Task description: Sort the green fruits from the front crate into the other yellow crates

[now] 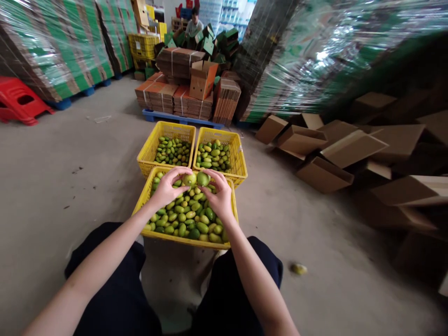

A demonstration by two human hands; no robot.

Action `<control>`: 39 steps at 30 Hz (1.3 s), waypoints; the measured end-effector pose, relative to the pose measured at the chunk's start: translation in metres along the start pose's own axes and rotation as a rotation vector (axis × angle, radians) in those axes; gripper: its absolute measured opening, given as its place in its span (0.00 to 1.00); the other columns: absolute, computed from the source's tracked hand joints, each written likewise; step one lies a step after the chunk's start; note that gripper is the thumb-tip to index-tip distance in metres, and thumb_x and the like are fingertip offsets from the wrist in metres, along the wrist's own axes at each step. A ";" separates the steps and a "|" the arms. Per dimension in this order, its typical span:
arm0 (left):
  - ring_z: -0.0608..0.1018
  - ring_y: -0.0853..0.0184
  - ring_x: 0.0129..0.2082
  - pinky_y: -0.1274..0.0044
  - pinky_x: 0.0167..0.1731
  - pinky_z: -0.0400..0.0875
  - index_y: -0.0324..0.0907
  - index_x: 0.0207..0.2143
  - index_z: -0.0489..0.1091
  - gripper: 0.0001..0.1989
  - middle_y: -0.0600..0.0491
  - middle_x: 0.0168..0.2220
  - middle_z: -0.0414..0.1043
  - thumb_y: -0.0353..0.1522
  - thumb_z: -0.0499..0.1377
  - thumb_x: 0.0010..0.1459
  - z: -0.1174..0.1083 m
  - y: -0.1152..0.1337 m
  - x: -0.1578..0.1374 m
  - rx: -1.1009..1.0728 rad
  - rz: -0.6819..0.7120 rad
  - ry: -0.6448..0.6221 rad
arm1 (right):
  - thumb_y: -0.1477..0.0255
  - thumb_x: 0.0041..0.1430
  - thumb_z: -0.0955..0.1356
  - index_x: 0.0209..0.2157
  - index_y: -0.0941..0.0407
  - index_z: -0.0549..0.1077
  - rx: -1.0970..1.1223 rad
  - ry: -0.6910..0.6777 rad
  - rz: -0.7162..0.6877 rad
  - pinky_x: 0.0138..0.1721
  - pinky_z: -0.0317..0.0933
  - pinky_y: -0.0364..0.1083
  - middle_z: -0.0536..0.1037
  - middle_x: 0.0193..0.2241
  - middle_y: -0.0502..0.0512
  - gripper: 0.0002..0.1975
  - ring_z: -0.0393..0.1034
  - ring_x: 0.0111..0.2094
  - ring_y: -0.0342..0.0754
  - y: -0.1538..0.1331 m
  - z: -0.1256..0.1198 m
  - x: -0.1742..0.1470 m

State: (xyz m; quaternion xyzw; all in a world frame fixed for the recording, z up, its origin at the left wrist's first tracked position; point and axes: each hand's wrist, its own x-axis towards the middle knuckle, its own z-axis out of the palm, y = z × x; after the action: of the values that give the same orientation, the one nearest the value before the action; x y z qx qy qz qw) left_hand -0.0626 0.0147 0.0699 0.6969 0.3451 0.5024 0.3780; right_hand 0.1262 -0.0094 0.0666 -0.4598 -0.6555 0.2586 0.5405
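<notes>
My left hand (167, 189) grips a yellow-green lemon (189, 180) between thumb and fingers. Beside it, a greener lemon (203, 179) is held the same way in my right hand (221, 198). The two fruits are side by side, close together, their ends turned toward me. Both hands are above the near yellow crate (185, 240), which holds many loose green and yellowish lemons (191, 214). Behind it stand a left yellow crate (147, 150) and a right yellow crate (240, 161), both with more green fruit inside.
Flattened cartons (159, 95) are stacked on a blue pallet (182, 118) ahead. Open cardboard boxes (325, 175) lie heaped at the right. A red stool (21, 100) stands at the left. One fruit (298, 269) lies on the floor. A person (194, 25) is at the back.
</notes>
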 end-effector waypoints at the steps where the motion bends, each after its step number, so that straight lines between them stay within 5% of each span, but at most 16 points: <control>1: 0.74 0.61 0.53 0.68 0.55 0.69 0.41 0.42 0.72 0.15 0.45 0.49 0.73 0.33 0.66 0.52 -0.001 0.001 0.000 0.018 0.008 -0.003 | 0.73 0.54 0.71 0.49 0.47 0.75 -0.004 -0.003 -0.003 0.48 0.71 0.52 0.72 0.51 0.56 0.20 0.69 0.52 0.53 0.000 0.000 0.000; 9: 0.75 0.61 0.50 0.69 0.46 0.76 0.44 0.49 0.75 0.21 0.46 0.49 0.70 0.38 0.66 0.52 -0.003 0.001 -0.003 0.122 -0.045 -0.051 | 0.73 0.53 0.71 0.49 0.48 0.75 -0.040 0.030 0.033 0.45 0.71 0.49 0.73 0.49 0.56 0.20 0.70 0.49 0.52 0.002 0.005 0.000; 20: 0.80 0.58 0.45 0.68 0.48 0.75 0.39 0.48 0.73 0.31 0.44 0.49 0.77 0.45 0.71 0.43 0.008 -0.012 0.000 -0.155 -0.337 -0.047 | 0.63 0.53 0.73 0.47 0.53 0.75 -0.007 0.021 0.147 0.41 0.71 0.50 0.73 0.43 0.57 0.20 0.73 0.35 0.47 0.011 0.002 -0.004; 29: 0.79 0.59 0.44 0.68 0.48 0.75 0.42 0.50 0.72 0.31 0.46 0.49 0.77 0.46 0.69 0.45 0.011 -0.014 0.002 -0.132 -0.274 -0.119 | 0.63 0.52 0.73 0.47 0.52 0.75 -0.028 0.035 0.141 0.39 0.72 0.49 0.73 0.43 0.56 0.20 0.73 0.33 0.45 0.016 -0.001 -0.004; 39: 0.78 0.59 0.45 0.69 0.48 0.73 0.41 0.47 0.71 0.29 0.46 0.46 0.77 0.44 0.70 0.44 0.011 -0.014 0.003 -0.181 -0.333 -0.012 | 0.62 0.51 0.73 0.46 0.52 0.75 0.006 0.064 0.174 0.36 0.70 0.47 0.76 0.43 0.56 0.20 0.73 0.34 0.47 0.017 0.006 -0.001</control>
State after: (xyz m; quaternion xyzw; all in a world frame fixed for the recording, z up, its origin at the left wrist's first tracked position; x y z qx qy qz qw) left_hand -0.0527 0.0219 0.0567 0.5963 0.4070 0.4577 0.5189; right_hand 0.1259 -0.0022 0.0502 -0.5214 -0.5947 0.2914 0.5381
